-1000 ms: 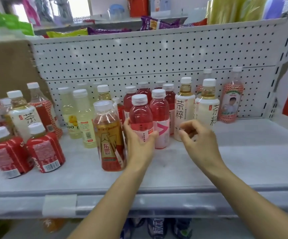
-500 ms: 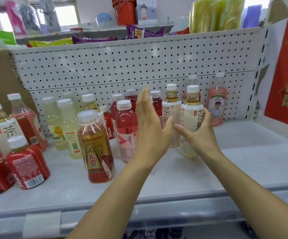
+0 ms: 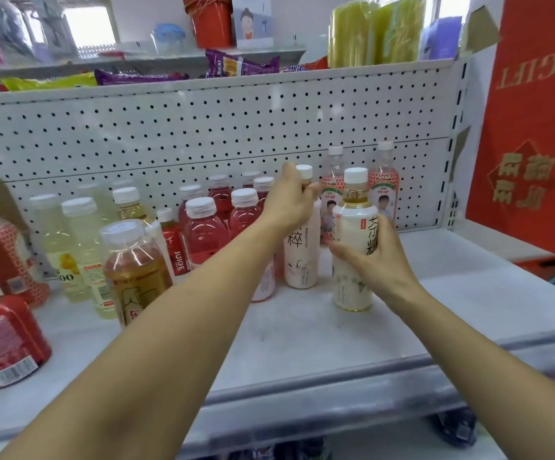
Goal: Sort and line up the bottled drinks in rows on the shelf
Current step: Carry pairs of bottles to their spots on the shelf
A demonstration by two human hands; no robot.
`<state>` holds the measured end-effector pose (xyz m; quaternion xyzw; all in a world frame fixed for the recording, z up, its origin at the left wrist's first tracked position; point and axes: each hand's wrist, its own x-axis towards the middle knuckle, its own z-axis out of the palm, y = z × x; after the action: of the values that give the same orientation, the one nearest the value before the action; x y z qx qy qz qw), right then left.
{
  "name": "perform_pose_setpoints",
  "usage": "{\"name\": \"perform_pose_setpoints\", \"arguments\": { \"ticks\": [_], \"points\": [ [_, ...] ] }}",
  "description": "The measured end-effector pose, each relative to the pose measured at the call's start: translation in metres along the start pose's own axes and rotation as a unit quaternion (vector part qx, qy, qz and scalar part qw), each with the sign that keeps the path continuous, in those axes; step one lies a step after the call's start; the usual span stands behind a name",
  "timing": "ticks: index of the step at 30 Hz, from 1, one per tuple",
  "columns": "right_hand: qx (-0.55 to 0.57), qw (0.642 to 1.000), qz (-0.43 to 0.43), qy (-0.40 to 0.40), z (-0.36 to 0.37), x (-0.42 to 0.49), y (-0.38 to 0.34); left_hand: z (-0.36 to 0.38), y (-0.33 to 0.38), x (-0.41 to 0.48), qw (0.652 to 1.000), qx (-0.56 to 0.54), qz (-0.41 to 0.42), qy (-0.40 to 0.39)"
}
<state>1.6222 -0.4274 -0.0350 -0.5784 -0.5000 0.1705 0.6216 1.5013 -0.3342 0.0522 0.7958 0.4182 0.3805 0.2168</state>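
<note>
Two white-labelled tea bottles stand mid-shelf. My right hand [image 3: 374,257] grips the front tea bottle [image 3: 352,234] around its body. My left hand [image 3: 291,200] is curled round the neck of the rear tea bottle [image 3: 302,260]. Left of them stands a cluster of pink drink bottles [image 3: 204,232]. Behind the tea bottles, two bottles with red patterned labels [image 3: 385,187] stand against the pegboard. An amber tea bottle [image 3: 135,270] stands in front on the left.
Pale yellow bottles [image 3: 81,247] and red-labelled bottles [image 3: 0,340] fill the shelf's left side. The white shelf [image 3: 468,293] has bare surface to the right. A red gift bag [image 3: 535,127] stands at the right edge. The pegboard [image 3: 236,127] backs the shelf.
My left hand left the pink bottle and reached back to the rear tea bottle's neck. My right hand closed around the front tea bottle. The view shifted right.
</note>
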Motion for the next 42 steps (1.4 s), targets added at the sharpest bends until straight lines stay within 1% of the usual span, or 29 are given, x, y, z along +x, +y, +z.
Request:
{"name": "perform_pose_setpoints", "arguments": {
  "ticks": [3,5,9,12,15,17,20,22,27,31,36,39,42],
  "points": [
    [0.009,1.0,0.001,0.0,-0.009,-0.01,0.0,-0.005,0.0,-0.015,0.999,-0.032,0.01,-0.002],
    [0.017,1.0,-0.001,0.004,-0.014,-0.016,0.0,-0.007,-0.002,-0.025,0.999,-0.03,0.033,0.003],
    [0.023,1.0,-0.007,-0.001,-0.019,-0.027,0.002,-0.007,-0.003,-0.049,0.996,-0.053,0.062,0.039],
    [0.011,1.0,-0.002,-0.023,-0.019,-0.035,0.009,-0.001,-0.008,-0.065,0.991,-0.123,0.026,0.043],
    [0.006,0.999,0.001,-0.039,-0.019,-0.038,0.015,0.009,-0.018,-0.083,0.979,-0.203,-0.004,0.035],
    [0.01,0.999,-0.002,-0.044,-0.02,-0.04,0.015,0.018,-0.028,-0.096,0.975,-0.221,-0.019,0.018],
    [0.006,0.999,-0.014,-0.051,-0.021,-0.043,0.014,0.031,-0.044,-0.112,0.975,-0.217,-0.04,-0.002],
    [-0.004,0.998,-0.022,-0.055,-0.02,-0.045,0.012,0.034,-0.047,-0.118,0.974,-0.222,-0.036,-0.004],
    [0.004,0.998,-0.035,-0.044,-0.017,-0.056,-0.001,0.025,-0.04,-0.135,0.967,-0.251,-0.031,0.024],
    [0.021,0.998,-0.052,-0.037,-0.012,-0.076,-0.023,0.001,-0.028,-0.16,0.959,-0.272,-0.025,0.071],
    [0.036,0.996,-0.056,-0.053,0.007,-0.11,-0.047,-0.035,-0.028,-0.207,0.961,-0.255,-0.031,0.107],
    [0.036,0.995,-0.049,-0.074,0.028,-0.136,-0.055,-0.054,-0.042,-0.239,0.958,-0.25,-0.062,0.125],
    [0.033,0.994,-0.039,-0.098,0.055,-0.166,-0.062,-0.076,-0.062,-0.27,0.955,-0.249,-0.096,0.128]
  ]
}}
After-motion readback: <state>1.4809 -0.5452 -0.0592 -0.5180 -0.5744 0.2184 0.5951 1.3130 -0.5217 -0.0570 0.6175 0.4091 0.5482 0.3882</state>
